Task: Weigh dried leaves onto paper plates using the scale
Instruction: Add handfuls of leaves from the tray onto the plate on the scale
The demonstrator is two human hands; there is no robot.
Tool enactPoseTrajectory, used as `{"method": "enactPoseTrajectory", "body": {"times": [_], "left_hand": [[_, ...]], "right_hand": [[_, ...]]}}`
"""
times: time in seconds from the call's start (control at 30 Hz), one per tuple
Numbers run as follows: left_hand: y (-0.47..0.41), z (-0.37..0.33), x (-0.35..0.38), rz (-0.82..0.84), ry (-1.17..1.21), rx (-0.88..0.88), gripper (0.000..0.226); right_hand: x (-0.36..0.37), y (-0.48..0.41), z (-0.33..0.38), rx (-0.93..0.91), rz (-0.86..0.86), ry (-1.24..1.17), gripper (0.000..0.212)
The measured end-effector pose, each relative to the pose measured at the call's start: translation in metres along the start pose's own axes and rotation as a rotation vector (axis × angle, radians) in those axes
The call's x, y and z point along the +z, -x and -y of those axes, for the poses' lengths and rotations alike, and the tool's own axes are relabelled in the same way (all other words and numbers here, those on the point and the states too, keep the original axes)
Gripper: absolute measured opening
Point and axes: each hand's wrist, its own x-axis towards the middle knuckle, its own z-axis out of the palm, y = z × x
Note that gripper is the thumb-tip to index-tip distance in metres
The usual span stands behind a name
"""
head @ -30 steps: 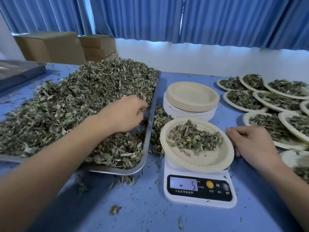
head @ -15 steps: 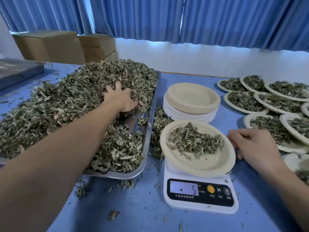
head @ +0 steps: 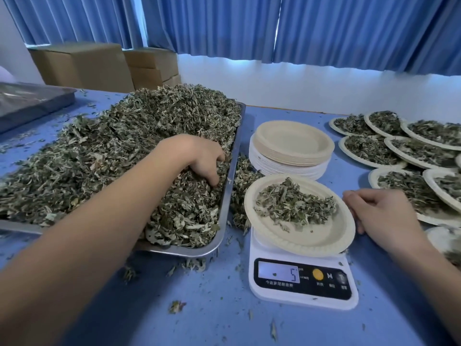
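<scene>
A big metal tray [head: 225, 203] on the left is heaped with dried leaves [head: 112, 146]. My left hand [head: 197, 156] digs into the heap near the tray's right rim, its fingers curled down into the leaves. A white digital scale [head: 301, 283] stands to the right of the tray and its display reads 5. On it sits a paper plate [head: 311, 240] with a small pile of leaves. My right hand [head: 379, 211] rests on the table beside the plate's right rim, fingers loosely curled, holding nothing.
A stack of unused paper plates [head: 291, 148] stands behind the scale. Several filled plates [head: 399, 151] crowd the right side. Spilled leaves [head: 242, 176] lie between tray and scale. Another metal tray [head: 30, 103] and cardboard boxes [head: 87, 63] are at the back left.
My left hand went from the tray's rim up onto the heap, then came back down and right, and now its fingers curl into the leaves. The right hand barely moved.
</scene>
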Motion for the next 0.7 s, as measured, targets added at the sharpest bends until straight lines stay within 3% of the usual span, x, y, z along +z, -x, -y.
{"method": "enactPoseTrajectory", "body": {"times": [0.17,0.43,0.6,0.7], "left_hand": [[0.022,0.0,0.003,-0.044,0.026,-0.013,0.076],[0.037,-0.002,-0.001,-0.201,0.054,0.039,0.056],[0.051,-0.005,-0.007,-0.228,0.018,-0.029,0.053],[0.061,-0.006,-0.015,-0.327,-0.003,-0.082,0.053]], "right_hand": [[-0.002,0.0,-0.003,-0.024,0.024,-0.039,0.049],[-0.005,-0.004,-0.011,-0.006,0.014,-0.135,0.033],[-0.006,-0.004,-0.012,0.033,-0.002,-0.122,0.034],[-0.007,-0.004,-0.012,0.033,-0.009,-0.112,0.033]]}}
